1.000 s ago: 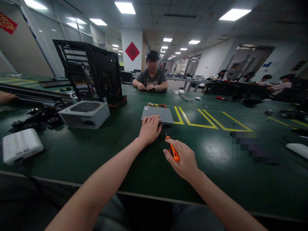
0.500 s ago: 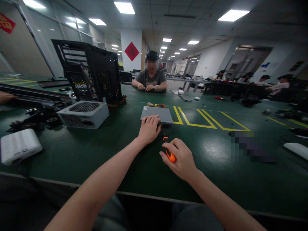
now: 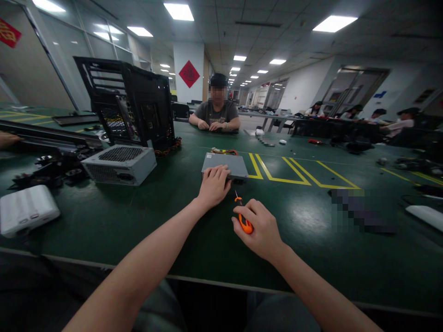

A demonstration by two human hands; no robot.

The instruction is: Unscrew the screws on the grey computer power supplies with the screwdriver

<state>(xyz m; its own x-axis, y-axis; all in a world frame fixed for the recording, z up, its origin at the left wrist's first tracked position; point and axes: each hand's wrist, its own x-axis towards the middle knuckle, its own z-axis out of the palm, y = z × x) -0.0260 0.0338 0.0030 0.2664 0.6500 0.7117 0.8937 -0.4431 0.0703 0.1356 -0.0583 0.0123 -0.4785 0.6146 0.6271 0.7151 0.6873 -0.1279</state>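
Hands work over the middle of a dark green table (image 3: 145, 221), a little in from its near edge. The left hand (image 3: 213, 185) lies palm down with fingers spread on the near end of a flat grey metal box (image 3: 226, 165), pressing on its top near the left corner; the box sits flat on the table at the centre, its far end next to a small bundle of orange and yellow wires (image 3: 224, 151). The right hand (image 3: 260, 229) is closed around the orange handle of a screwdriver (image 3: 243, 219), whose thin shaft points up and away toward the near right corner of the box; whether the tip touches the box cannot be told. Yellow lines (image 3: 294, 171) painted on the table run off to the right from beside the box. To the left, a silver power supply (image 3: 120, 164) with a vented top rests on the table, and behind it stands an open black computer case (image 3: 129, 103). A white rounded device (image 3: 27, 210) lies near the left end of the near edge, with dark loose parts (image 3: 55, 168) beyond it. At the far edge a person in a grey shirt (image 3: 216, 113) sits facing this way, hands on the table.
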